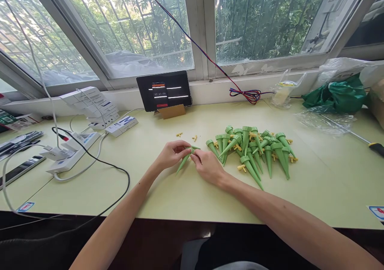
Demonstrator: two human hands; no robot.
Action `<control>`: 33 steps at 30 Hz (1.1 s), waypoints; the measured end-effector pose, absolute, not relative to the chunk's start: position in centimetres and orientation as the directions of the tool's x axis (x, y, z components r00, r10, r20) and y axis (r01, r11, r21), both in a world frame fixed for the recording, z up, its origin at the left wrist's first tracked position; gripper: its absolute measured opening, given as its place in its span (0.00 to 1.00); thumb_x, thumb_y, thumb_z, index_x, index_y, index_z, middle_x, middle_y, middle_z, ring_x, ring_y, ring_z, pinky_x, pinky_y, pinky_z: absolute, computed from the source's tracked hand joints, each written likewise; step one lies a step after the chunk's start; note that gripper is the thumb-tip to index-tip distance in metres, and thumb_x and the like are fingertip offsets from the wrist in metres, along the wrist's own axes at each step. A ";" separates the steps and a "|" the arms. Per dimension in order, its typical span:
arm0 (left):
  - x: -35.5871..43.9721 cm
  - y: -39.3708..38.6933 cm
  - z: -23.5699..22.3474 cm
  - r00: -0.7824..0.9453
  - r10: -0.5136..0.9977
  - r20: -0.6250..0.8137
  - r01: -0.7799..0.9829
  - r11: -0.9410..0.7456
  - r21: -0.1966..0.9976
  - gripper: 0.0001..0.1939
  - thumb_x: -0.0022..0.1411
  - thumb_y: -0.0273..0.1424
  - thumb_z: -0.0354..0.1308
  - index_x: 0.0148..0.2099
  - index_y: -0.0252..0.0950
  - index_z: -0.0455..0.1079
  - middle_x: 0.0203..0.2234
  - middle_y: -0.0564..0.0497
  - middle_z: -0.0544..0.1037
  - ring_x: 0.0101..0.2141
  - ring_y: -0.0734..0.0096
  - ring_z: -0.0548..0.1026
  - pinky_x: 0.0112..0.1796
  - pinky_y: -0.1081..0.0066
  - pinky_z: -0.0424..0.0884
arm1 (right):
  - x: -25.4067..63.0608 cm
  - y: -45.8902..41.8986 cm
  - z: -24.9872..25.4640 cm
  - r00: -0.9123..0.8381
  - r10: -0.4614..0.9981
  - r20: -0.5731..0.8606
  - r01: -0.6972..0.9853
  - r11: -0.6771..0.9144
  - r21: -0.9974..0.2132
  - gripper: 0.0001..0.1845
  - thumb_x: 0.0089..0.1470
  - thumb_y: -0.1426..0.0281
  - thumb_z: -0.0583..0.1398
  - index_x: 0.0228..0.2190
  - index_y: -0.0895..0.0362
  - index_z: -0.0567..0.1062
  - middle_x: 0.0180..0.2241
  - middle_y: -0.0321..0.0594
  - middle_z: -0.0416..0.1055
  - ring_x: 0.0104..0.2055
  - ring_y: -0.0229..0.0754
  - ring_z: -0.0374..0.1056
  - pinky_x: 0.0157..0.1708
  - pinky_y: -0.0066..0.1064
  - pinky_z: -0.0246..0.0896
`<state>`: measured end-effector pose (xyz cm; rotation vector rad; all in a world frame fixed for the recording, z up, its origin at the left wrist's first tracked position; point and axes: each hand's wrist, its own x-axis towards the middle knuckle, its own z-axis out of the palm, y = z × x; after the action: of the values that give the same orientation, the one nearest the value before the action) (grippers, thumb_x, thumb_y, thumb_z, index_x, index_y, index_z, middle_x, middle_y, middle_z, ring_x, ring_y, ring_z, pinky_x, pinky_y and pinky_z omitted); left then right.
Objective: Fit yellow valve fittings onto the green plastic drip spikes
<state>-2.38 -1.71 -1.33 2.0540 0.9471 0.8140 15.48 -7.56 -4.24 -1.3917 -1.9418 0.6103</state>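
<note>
In the middle of the table, my left hand (171, 156) and my right hand (209, 167) meet around a green plastic watering spike (182, 164). Its tapered end slants down to the left, while my fingers hide most of its capped end. A short green part also pokes out above my fingertips, and I cannot tell what it belongs to. Both hands are closed, thumbs and fingers pinching at the cap. To the right lies a pile of similar green spikes (252, 172) with yellow T-shaped valves. Two loose yellow valves (195, 138) rest just beyond my hands.
A dark tablet (177, 87) leans at the back, with a phone (159, 94) showing a timer before it. At left are a power strip (72, 154), cables and stacked white boxes (97, 106). A green bag (336, 94) and a screwdriver (375, 148) lie at right.
</note>
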 end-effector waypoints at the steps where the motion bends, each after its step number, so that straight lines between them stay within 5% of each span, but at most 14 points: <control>1: -2.4 -1.7 -1.3 0.532 0.813 0.238 0.358 -0.470 0.807 0.14 0.61 0.41 0.63 0.39 0.33 0.77 0.30 0.47 0.79 0.29 0.70 0.74 0.29 0.72 0.72 | 15.5 -7.5 -4.3 -0.214 0.946 0.243 0.636 0.324 -0.700 0.15 0.67 0.67 0.52 0.31 0.57 0.73 0.26 0.38 0.71 0.27 0.38 0.61 0.29 0.28 0.48; 33: -2.5 -1.6 -1.4 0.529 0.815 0.237 0.365 -0.471 0.803 0.13 0.61 0.39 0.63 0.39 0.33 0.77 0.30 0.47 0.79 0.29 0.70 0.75 0.30 0.72 0.73 | 15.5 -7.6 -4.3 -0.230 0.939 0.255 0.638 0.343 -0.689 0.14 0.67 0.66 0.52 0.32 0.57 0.73 0.25 0.38 0.71 0.26 0.38 0.61 0.28 0.29 0.47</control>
<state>-2.45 -1.63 -1.42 2.0589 0.9537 0.8114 15.52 -7.55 -4.28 -1.3747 -1.9628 0.5974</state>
